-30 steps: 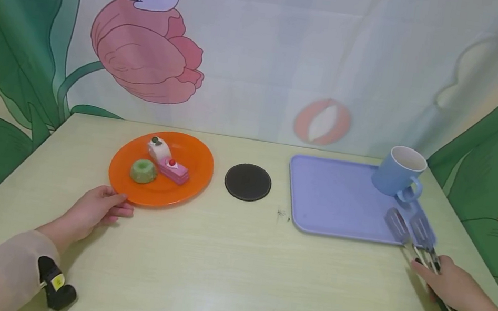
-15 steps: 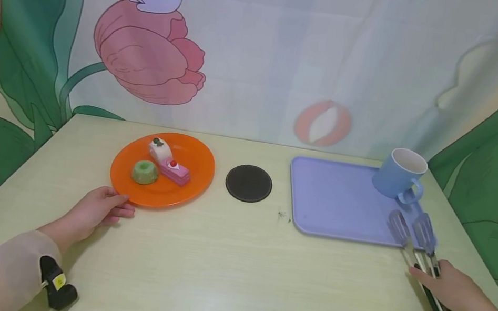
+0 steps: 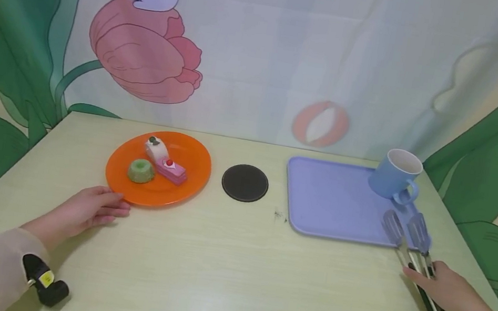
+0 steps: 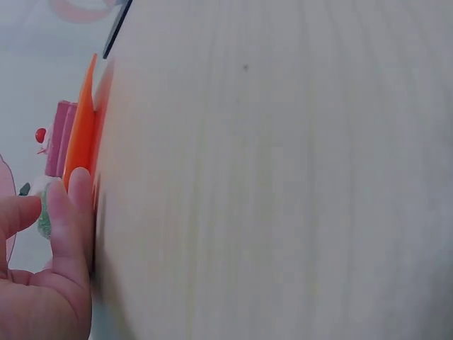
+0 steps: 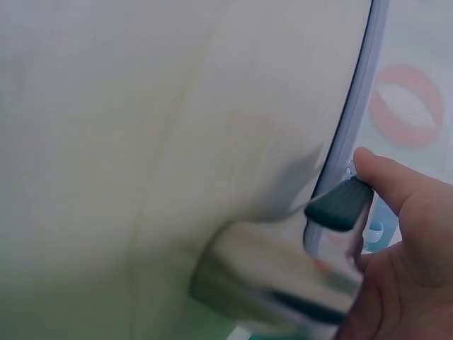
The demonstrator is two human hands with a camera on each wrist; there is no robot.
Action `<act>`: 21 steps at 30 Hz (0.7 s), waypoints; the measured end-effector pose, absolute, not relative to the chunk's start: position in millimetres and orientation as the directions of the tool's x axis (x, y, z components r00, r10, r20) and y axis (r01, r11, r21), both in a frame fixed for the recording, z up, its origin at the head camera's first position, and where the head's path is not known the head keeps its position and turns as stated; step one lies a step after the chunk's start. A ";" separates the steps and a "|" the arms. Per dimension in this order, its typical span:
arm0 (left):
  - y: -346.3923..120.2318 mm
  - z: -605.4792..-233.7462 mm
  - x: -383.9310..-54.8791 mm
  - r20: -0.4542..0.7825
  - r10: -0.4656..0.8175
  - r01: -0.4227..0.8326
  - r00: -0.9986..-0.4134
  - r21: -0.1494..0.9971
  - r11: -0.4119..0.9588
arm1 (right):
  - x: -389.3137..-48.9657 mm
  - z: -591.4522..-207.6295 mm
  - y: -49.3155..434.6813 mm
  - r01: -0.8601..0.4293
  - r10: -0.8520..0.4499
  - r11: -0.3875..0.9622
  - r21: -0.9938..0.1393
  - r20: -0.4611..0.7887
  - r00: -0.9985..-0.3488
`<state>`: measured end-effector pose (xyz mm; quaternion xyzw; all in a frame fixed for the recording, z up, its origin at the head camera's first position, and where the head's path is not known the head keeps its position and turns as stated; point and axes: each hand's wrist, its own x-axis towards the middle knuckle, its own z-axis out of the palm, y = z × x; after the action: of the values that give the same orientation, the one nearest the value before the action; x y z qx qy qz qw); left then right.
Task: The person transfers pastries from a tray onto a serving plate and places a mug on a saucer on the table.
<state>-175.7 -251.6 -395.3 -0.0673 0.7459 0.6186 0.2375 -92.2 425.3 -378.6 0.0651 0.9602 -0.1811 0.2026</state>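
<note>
In the head view my left hand (image 3: 85, 211) pinches the near left rim of an orange plate (image 3: 195, 164). A green ring-shaped toy cake (image 3: 141, 171), a white toy cake (image 3: 156, 149) and a pink toy cake slice (image 3: 171, 171) lie on it. The left wrist view shows my thumb (image 4: 20, 212) on the cakes' side of the plate. My right hand (image 3: 452, 290) grips metal tongs with dark grips (image 3: 430, 309), whose slotted heads stand apart over the near right corner of a lavender tray (image 3: 333, 199). Their hinge end (image 5: 262, 262) fills part of the right wrist view, blurred.
A blue mug (image 3: 394, 175) stands at the tray's far right corner, handle to the right. Between plate and tray lies a round black coaster (image 3: 245, 182). A printed curtain (image 3: 253, 60) hangs behind the pale wooden table (image 3: 233, 270).
The tongs have turned a little in my right hand, so both arms now show side by side below it. My left hand stays at the plate's rim; the view shifts slightly.
</note>
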 end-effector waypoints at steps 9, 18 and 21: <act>-254.6 -387.6 -161.5 -0.451 0.247 -0.401 -0.858 0.888 0.226 | -87.7 -377.3 427.1 0.195 0.038 0.917 -0.347 -0.411 -0.911; -236.3 -385.0 -148.7 -0.473 0.282 -0.410 -0.835 0.876 0.254 | -86.8 -371.2 428.1 0.188 0.012 0.913 -0.363 -0.435 -0.900; -228.0 -383.3 -146.2 -0.476 0.294 -0.412 -0.829 0.875 0.255 | -87.5 -370.2 427.1 0.190 0.015 0.910 -0.368 -0.429 -0.903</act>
<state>-146.2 -228.0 -383.3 -0.0400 0.7372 0.6090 0.2899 -87.5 427.1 -370.2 0.0536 0.9537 -0.2047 0.2135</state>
